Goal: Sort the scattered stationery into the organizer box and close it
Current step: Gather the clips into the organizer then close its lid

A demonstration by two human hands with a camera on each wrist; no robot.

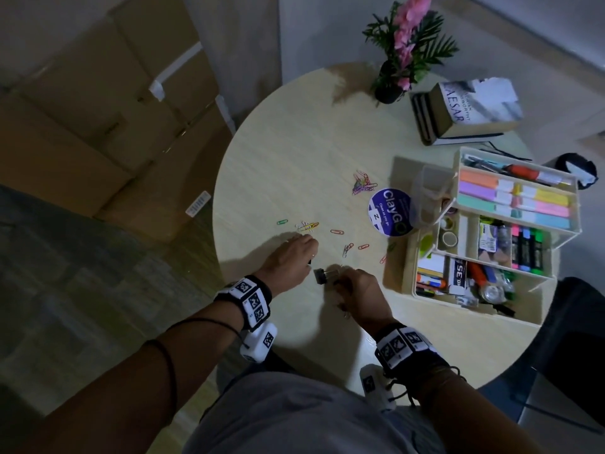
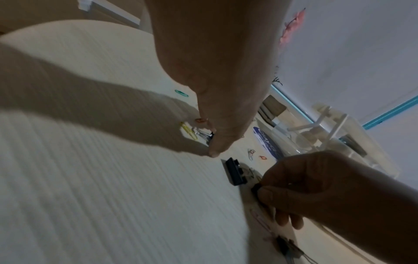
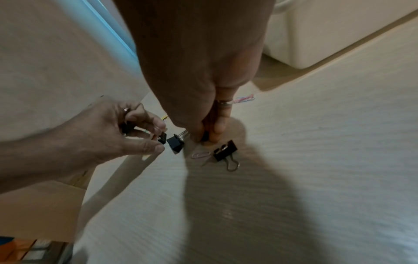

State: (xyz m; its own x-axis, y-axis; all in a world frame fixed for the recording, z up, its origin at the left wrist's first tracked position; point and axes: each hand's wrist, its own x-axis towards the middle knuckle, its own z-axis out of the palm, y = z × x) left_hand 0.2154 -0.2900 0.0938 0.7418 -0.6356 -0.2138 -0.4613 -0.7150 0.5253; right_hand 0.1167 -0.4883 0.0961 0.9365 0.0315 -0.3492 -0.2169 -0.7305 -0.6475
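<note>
My left hand (image 1: 309, 255) hovers low over the round table (image 1: 294, 165) and pinches a small black binder clip (image 3: 162, 139); a second dark piece sits in its palm. My right hand (image 1: 340, 280) is just to its right, fingertips down on the table, pinching another small black clip (image 2: 256, 189). Between the hands lies a larger black binder clip (image 1: 320, 276), wire handles toward my right fingers (image 3: 217, 132). One more black binder clip (image 3: 225, 151) and a pink paper clip (image 3: 200, 155) lie under my right hand. The open organizer box (image 1: 429, 253) stands at the right.
Coloured paper clips (image 1: 340, 231) are scattered ahead of my hands, with a heap (image 1: 361, 185) further back. A round purple-labelled tub (image 1: 389, 211) stands beside the box. A potted plant (image 1: 402, 54) and stacked books (image 1: 468, 109) are at the far side. Cardboard boxes (image 1: 98, 126) stand left of the table.
</note>
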